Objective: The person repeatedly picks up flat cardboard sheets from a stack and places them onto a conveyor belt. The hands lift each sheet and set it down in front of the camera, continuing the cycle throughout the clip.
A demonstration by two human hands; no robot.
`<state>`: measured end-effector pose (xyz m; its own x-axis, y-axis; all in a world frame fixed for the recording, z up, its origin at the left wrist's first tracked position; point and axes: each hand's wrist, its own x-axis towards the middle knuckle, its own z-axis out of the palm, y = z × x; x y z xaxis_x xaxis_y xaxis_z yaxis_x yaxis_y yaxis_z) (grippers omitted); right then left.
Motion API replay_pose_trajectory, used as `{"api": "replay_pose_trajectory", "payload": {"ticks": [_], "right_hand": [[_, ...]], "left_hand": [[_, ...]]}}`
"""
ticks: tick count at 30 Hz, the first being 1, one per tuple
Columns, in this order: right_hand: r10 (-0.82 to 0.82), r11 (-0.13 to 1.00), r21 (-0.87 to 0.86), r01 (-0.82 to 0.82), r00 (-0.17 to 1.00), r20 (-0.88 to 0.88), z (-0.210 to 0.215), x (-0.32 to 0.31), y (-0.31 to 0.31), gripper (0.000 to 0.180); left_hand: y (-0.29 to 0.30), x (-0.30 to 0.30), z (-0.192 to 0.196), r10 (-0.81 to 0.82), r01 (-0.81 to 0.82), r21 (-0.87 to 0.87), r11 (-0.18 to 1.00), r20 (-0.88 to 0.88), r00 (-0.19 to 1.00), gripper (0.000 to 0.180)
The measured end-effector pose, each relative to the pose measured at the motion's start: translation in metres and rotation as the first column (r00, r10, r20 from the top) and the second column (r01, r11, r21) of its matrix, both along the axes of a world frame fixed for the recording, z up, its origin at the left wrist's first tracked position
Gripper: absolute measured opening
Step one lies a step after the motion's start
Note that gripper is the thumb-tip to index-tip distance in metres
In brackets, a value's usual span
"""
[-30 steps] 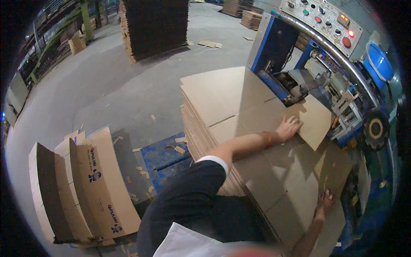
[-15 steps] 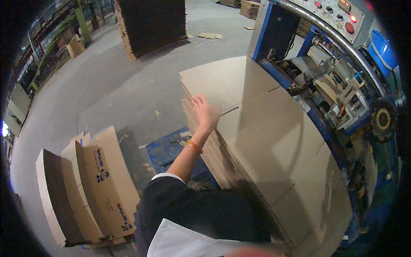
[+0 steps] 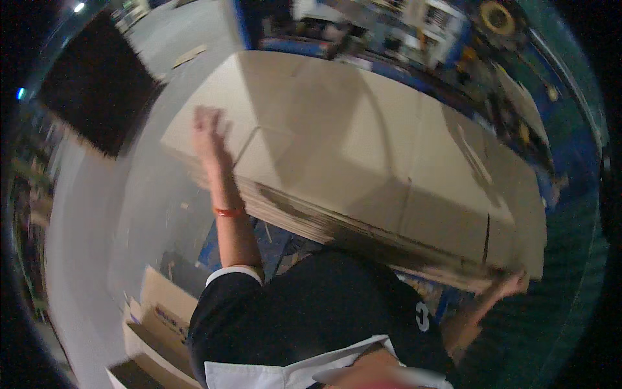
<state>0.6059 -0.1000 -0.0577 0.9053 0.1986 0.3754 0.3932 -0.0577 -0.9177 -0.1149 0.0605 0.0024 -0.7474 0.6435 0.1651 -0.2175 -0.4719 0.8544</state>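
Observation:
A stack of flat brown cardboard sheets (image 3: 324,142) lies in front of me, its long near edge showing many layers. My left hand (image 3: 210,133) is over the top sheet near the stack's left end, fingers spread and blurred; whether it touches the sheet I cannot tell. At the near right corner, my right hand (image 3: 512,284) is closed around the edge of the cardboard. How many sheets it grips is hidden by blur.
Beyond the stack runs a machine with a blue frame (image 3: 285,44) and a dark wheel (image 3: 497,18). A tall dark stack (image 3: 97,84) stands at the far left. Folded printed cardboard (image 3: 162,311) sits at the lower left. Scraps lie on the grey floor (image 3: 97,214).
My view has swung to the right, so the stack now lies more crosswise. My right hand has come into view at its right corner. My left hand stays near the left end, fingers more spread.

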Motion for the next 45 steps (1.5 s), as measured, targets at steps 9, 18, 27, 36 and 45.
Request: {"api": "replay_pose_trajectory", "payload": {"ticks": [9,18,27,36,45], "right_hand": [[0.328,0.843,0.42,-0.336,0.94,0.093,0.107,0.006,0.056,0.057],[0.158,0.965,0.136,-0.224,0.912,0.379,0.135,-0.122,-0.025,0.052],[0.915,0.372,-0.748,-0.55,0.081,0.395,0.037,-0.2,-0.005,0.015],[0.92,0.306,-0.801,-0.515,-0.056,0.388,0.035,-0.17,0.006,0.022],[0.994,0.066,-0.874,-0.482,-0.042,0.099,0.035,-0.147,0.018,0.066]], "left_hand": [[-0.007,-0.034,-0.028,0.474,-0.496,0.037,0.868,-0.362,0.802,0.044],[-0.011,-0.05,-0.02,-0.162,0.15,-0.067,0.986,-0.275,0.948,0.026],[-0.061,0.096,-0.011,-0.529,0.353,-0.436,0.828,-0.817,0.231,0.043],[-0.05,0.132,0.001,-0.381,0.161,-0.483,0.861,-0.821,-0.425,0.048],[-0.036,0.124,-0.004,-0.354,0.164,-0.461,0.872,-0.825,-0.44,0.057]]}}
